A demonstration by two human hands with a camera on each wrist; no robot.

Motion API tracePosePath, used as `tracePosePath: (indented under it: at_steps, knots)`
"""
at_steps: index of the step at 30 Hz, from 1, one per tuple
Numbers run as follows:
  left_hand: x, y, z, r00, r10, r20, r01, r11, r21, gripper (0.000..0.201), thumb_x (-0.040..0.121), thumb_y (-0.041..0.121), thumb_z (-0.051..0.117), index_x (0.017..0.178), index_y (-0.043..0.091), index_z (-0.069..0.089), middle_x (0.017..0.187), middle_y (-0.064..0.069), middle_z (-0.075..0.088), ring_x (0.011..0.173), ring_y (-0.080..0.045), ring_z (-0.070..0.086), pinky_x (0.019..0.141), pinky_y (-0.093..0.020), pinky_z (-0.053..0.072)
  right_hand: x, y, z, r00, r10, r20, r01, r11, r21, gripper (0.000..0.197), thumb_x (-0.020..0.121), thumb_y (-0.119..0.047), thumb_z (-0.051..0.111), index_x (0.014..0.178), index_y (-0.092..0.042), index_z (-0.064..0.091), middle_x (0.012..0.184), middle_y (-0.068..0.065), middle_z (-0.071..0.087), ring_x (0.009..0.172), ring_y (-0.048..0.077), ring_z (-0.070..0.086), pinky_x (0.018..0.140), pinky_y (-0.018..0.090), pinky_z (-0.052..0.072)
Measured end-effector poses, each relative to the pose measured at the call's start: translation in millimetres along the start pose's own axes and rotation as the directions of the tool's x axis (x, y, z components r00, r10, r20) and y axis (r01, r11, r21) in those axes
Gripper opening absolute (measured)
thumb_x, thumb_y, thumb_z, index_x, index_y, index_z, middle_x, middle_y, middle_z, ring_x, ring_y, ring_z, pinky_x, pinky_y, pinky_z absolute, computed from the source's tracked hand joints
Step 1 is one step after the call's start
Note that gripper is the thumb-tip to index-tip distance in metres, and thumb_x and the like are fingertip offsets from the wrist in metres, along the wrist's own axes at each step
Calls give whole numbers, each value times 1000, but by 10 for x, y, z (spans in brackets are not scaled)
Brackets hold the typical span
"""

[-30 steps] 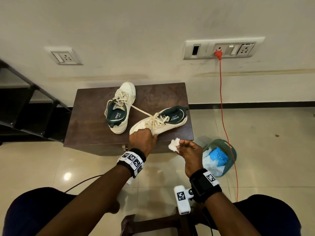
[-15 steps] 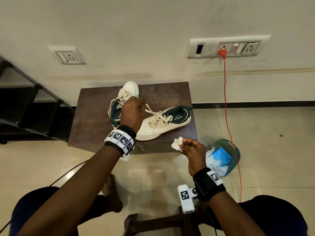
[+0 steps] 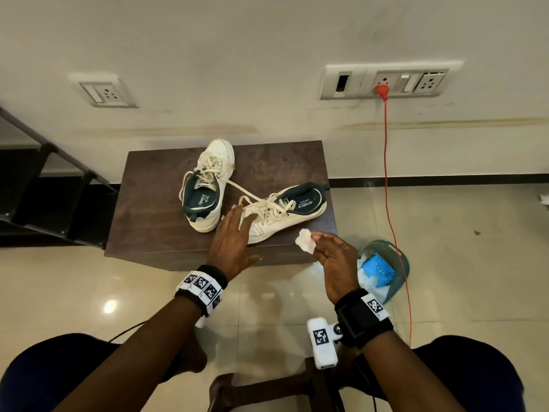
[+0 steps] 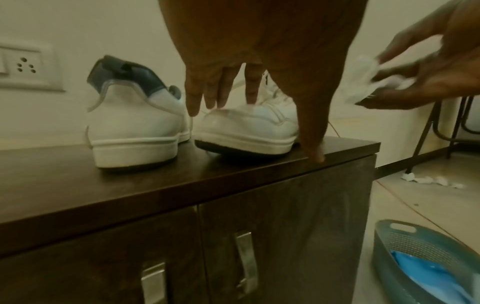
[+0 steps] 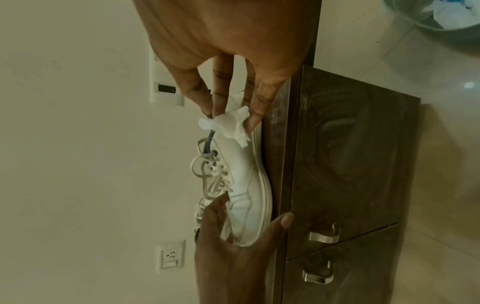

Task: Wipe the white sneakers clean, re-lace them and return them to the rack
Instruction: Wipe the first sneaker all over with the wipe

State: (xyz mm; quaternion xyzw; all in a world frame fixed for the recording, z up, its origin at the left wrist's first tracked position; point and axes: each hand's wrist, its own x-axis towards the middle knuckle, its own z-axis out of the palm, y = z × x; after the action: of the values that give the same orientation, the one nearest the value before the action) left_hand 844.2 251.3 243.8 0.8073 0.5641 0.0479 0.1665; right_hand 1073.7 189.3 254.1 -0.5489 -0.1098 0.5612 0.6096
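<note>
Two hands reach up from the bottom of the head view. At lower centre the left hand (image 3: 230, 240) has its fingers straight and spread, their tips at the toe of the nearer sneaker (image 3: 285, 212), grasping nothing; in the left wrist view its thumb (image 4: 311, 131) points down at the front edge of the cabinet top, contact unclear. Just right of it, the right hand (image 3: 334, 257) pinches a crumpled white wipe (image 3: 305, 240) between thumb and fingertips, beside the cabinet's front edge. To the right, on the floor, a teal basket (image 3: 399, 257) holds a blue packet (image 3: 377, 270) and something white. In mid-frame both white sneakers sit on the dark brown cabinet (image 3: 148, 227): the nearer one lies slantwise, toe toward the lower left, heel toward the right edge; the farther sneaker (image 3: 208, 185) stands left of it, toe toward the wall. A loose lace (image 3: 240, 188) runs between them. Farther up, an orange cord (image 3: 386, 162) drops from a wall socket panel (image 3: 386, 81) at upper right; another socket (image 3: 104, 92) is at upper left.
</note>
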Motion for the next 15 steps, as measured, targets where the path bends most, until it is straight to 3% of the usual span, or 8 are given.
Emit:
tracePosePath:
  at_steps: [3, 6, 9, 12, 15]
  knots:
    - [162, -47, -22, 996, -34, 84, 36, 999, -25, 109, 48, 40, 100, 137, 9, 45, 144, -18, 47, 131, -36, 49, 108, -43, 44, -23, 15, 66, 1000, -21, 0, 21, 999, -25, 27, 82, 3, 74, 104, 16, 66, 110, 31, 69, 102, 42, 69, 95, 45, 57]
    - [271, -79, -43, 994, -83, 69, 88, 993, -74, 109, 48, 32, 100, 137, 7, 42, 134, -16, 55, 110, -37, 62, 88, -40, 51, -72, -46, 158, 995, -91, 47, 95, 991, -94, 17, 80, 9, 74, 97, 8, 72, 96, 20, 75, 88, 26, 72, 80, 32, 58]
    - [352, -139, -76, 994, -81, 70, 85, 994, -62, 125, 49, 35, 99, 151, 7, 32, 139, -17, 56, 107, -39, 65, 85, -41, 52, -74, -87, 257, 984, -160, 81, 169, 978, -119, 25, 77, 11, 76, 101, 8, 72, 100, 20, 76, 90, 26, 72, 82, 30, 57]
    - [357, -164, -144, 993, -68, 94, 73, 996, -45, 114, 52, 46, 95, 148, 16, 40, 133, -12, 61, 107, -36, 66, 83, -41, 54, -81, -97, 363, 980, -179, 87, 191, 970, -150, 35, 75, 14, 77, 108, 7, 72, 103, 18, 76, 95, 27, 74, 84, 32, 59]
    - [250, -165, -182, 996, -63, 68, 73, 984, -160, 92, 49, 56, 89, 129, 22, 57, 109, -5, 73, 96, -29, 69, 75, -35, 54, -108, -69, 449, 971, -218, 99, 235, 945, -227, 32, 72, 13, 80, 101, 4, 75, 103, 15, 77, 97, 29, 74, 88, 40, 59]
